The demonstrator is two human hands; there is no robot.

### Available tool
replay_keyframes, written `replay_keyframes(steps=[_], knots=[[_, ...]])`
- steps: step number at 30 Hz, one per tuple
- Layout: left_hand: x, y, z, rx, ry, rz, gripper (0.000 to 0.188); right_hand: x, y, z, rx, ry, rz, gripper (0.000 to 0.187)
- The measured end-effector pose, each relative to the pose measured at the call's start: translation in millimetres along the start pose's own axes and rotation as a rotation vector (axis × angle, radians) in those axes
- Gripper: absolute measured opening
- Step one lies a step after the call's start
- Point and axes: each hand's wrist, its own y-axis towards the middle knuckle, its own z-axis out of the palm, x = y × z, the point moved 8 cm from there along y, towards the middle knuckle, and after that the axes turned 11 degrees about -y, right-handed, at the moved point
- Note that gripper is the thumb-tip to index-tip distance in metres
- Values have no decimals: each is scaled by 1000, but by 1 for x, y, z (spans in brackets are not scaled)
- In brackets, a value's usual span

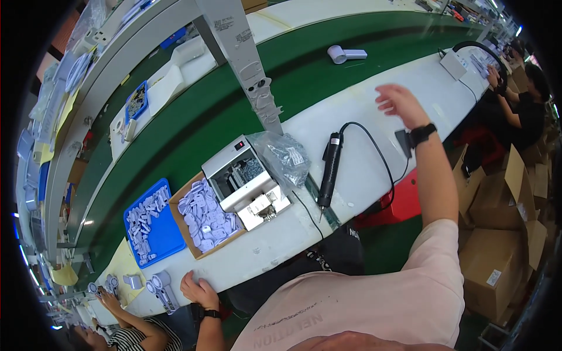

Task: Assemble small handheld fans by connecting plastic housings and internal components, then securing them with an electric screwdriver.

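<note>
- My right hand is raised, fingers spread, grasping nothing, above the white table.
- My left hand rests flat, released, on the table edge.
- Electric screwdriver lies between them; reaching phase, I judge.
- Next calls for lowering onto its grip.

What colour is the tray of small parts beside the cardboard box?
Blue; the tray shows clearly in the head view, holding pale parts.

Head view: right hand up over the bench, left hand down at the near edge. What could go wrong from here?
1. The right hand is raised, empty, above the black cord of the electric screwdriver; coming down, it might snag the loop and drag the tool.
2. The screwdriver lies at the bench edge, tip outward; a tug could drop it.
3. The left hand rests close to a co-worker's hand and grey parts; a bump seems possible.
</note>
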Motion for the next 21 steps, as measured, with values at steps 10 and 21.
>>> replay_keyframes(steps=[10,21], knots=[[-3,-4,4,18,8,12,41,-1,229,-7,-269,-113,282,55],[-10,3,12,80,-9,-31,45,-44,334,34,-313,-354,97,54]])
